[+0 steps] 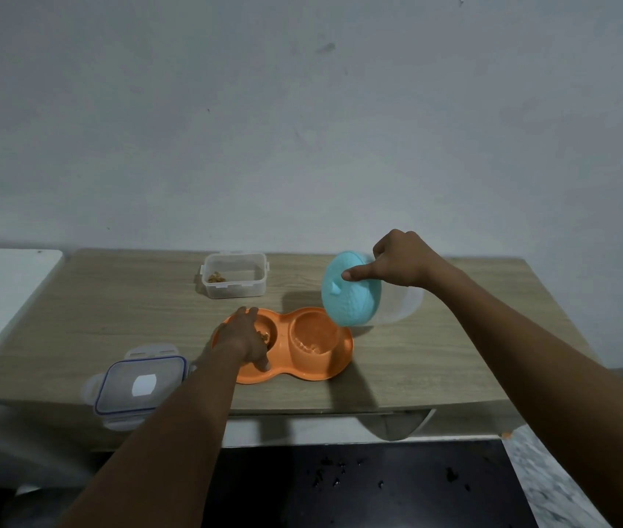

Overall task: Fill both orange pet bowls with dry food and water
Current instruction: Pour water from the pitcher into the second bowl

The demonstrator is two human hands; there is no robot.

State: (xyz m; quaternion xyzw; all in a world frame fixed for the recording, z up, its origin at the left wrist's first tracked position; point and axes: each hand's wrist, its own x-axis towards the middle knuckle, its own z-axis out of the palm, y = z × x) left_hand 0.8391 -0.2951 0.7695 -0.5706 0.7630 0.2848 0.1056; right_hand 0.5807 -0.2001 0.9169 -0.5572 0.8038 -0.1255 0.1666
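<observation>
no readable text anywhere — the white label [143, 385] on the container lid [138, 390], left of the orange double bowl [313, 369], shows no legible print — just blank white.

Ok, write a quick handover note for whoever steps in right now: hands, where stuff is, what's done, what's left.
Left hand: resting on the left bowl of the orange double feeder, steadying it; kibble is inside.
Right hand: holding the teal-lidded jug tipped over the right bowl.
Food container: open at the back, nearly empty. Its lid lies front left.
Done: dry food in.
Left: finish the water; level unclear.
</observation>
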